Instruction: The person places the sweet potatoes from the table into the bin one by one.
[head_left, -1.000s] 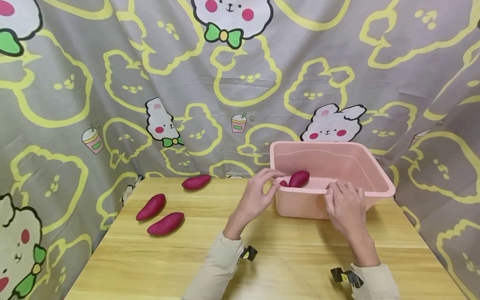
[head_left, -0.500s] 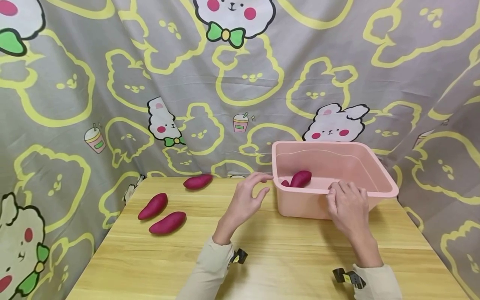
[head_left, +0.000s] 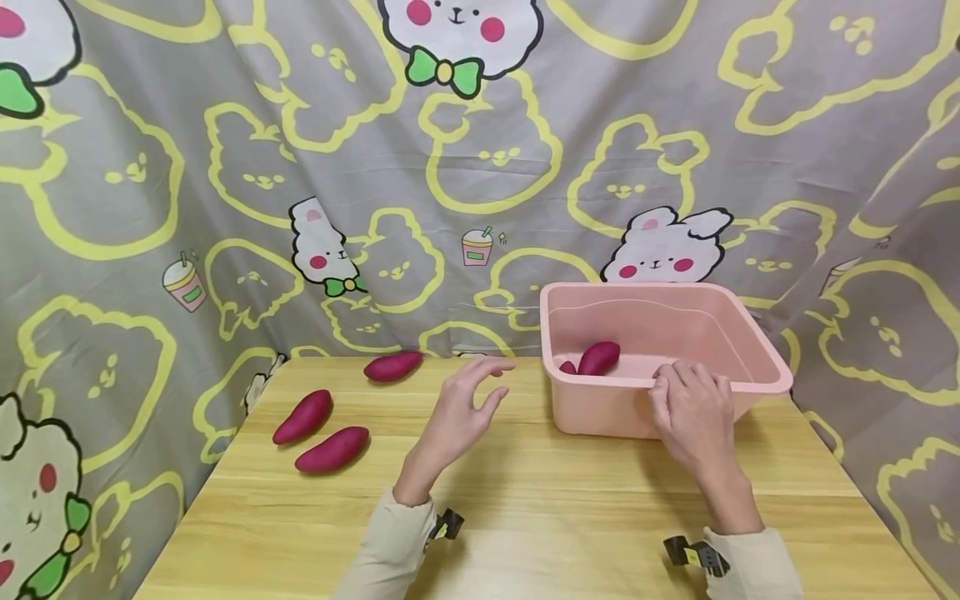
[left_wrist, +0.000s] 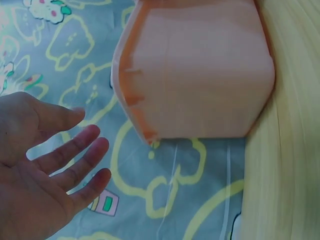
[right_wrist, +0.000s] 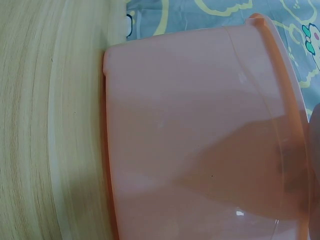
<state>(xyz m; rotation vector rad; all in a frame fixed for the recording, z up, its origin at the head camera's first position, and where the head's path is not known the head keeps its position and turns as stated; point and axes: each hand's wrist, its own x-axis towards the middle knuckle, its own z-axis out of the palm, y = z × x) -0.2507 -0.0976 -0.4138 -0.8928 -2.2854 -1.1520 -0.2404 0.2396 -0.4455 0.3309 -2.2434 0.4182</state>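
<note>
A pink plastic bin [head_left: 600, 412] stands on the right of the wooden table. Inside it lie a purple sweet potato [head_left: 599, 358] and the tip of a second one [head_left: 567, 367], mostly hidden by the front wall. My right hand [head_left: 693, 412] grips the bin's front rim with the fingers bent over it; in the right wrist view only its edge shows. Left of the bin, my left hand [head_left: 457, 412] hovers above the table with relaxed fingers and nothing in them. The left wrist view shows that hand [left_wrist: 55, 165] apart from the bin [left_wrist: 200, 75].
On the left of the table [head_left: 525, 517] lie three more sweet potatoes: one near the back edge [head_left: 393, 366], one in the middle [head_left: 302, 417] and one nearest me [head_left: 332, 450]. A patterned curtain [head_left: 510, 167] hangs right behind the table and the bin.
My left hand has moved away from the bin's left front corner, leftward over the table. My right hand has stayed on the rim, and the sweet potatoes lie where they were.
</note>
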